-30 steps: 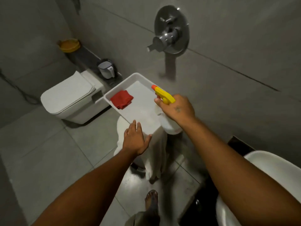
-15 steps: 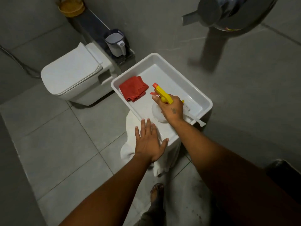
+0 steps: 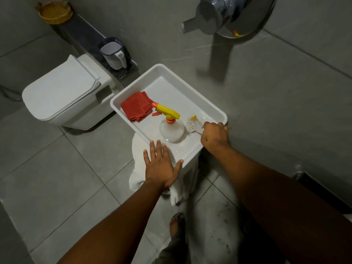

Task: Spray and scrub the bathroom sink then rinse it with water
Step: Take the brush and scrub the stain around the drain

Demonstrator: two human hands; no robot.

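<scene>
Right hand (image 3: 215,135) closes round the scrub brush (image 3: 193,126) in the white tray (image 3: 133,88), beside the spray bottle (image 3: 171,128); our left hand (image 3: 162,166) lies open, steadying the rim. We should lift the brush straight up, clear of the bottle.

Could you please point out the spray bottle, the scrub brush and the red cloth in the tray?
spray bottle (image 3: 171,131), head view, on its clear round body.
scrub brush (image 3: 192,126), head view, on its white bristles.
red cloth (image 3: 136,106), head view, on its folded middle.
</scene>
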